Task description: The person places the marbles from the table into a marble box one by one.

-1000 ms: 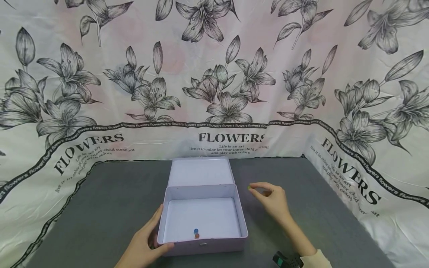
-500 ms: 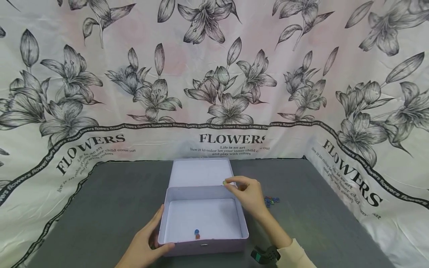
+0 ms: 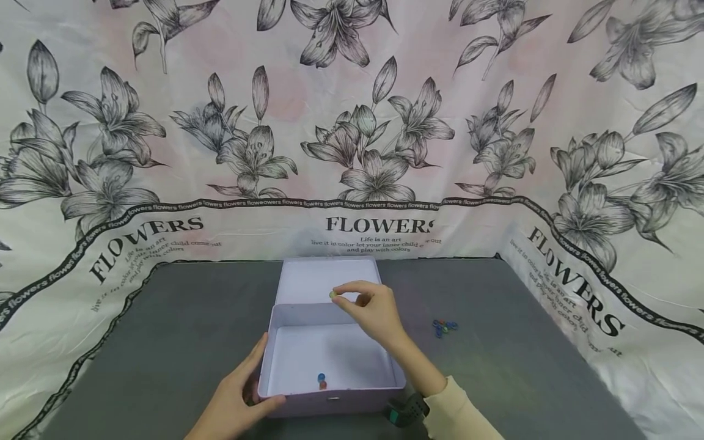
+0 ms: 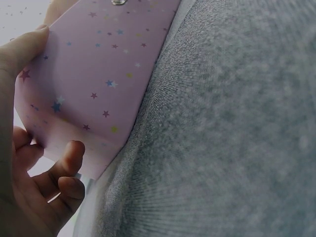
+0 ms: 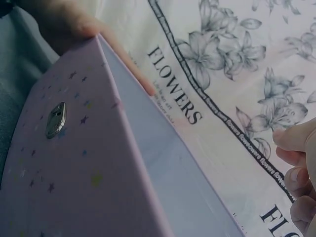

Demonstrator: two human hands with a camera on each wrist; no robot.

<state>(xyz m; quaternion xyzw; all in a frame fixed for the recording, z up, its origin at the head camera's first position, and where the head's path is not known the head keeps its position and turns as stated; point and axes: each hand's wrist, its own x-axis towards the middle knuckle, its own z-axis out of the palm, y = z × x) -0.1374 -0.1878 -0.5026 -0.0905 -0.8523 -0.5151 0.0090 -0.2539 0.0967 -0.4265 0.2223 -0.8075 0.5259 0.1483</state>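
A small yellow-green marble (image 3: 332,294) is pinched between the thumb and index finger of my right hand (image 3: 373,310), above the back of an open lilac metal box (image 3: 363,401). My left hand (image 3: 235,391) grips the box's front left corner, thumb at the front rim and fingers along the side. Inside, a blue marble (image 3: 321,377) and an orange-red marble (image 3: 322,385) lie by the front wall. Colored stars dot the box's outside (image 4: 94,79) in the left wrist view. The right wrist view shows the right hand (image 5: 297,170) at the edge; its marble cannot be made out.
Several mostly blue marbles (image 3: 444,327) lie in a cluster on the grey tabletop (image 3: 528,366), right of the box. The box lid (image 3: 310,281) is tipped back behind it. A flower-printed cloth (image 3: 374,165) surrounds the table at the back and sides.
My right hand has moved left with the yellow-green marble, from beside the box to over its back part, uncovering the marble cluster. My left hand stays at the corner.
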